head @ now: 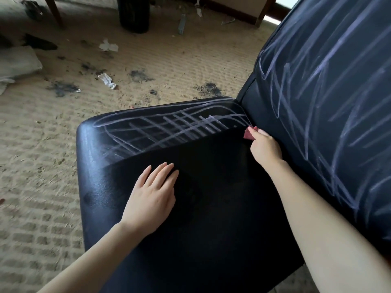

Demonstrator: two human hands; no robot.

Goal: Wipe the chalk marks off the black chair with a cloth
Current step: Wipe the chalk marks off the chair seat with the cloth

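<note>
Black chair point(211, 218) is seen from 1 to 6 o'clock. Chalk marks point(169, 125) are left on the far strip of the seat point(118, 187) and across the backrest point(328, 81). The seat is pressed by the flat, straight-fingered left hand point(154, 197). The red cloth point(249, 133) is pinched by the right hand point(265, 146) at the crease, 3 o'clock; firm overlapping strokes toward 9 o'clock are advised. Bin point(133, 13) at 11 o'clock: contents hidden.

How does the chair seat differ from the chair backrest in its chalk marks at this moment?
The seat is mostly clean black, with chalk left only on its far strip; the backrest is scribbled all over. The seat's marks form a crossed grid; the backrest's are long slanted zigzags. The left hand rests flat on the seat, not on the backrest. Both are black and glossy.
</note>
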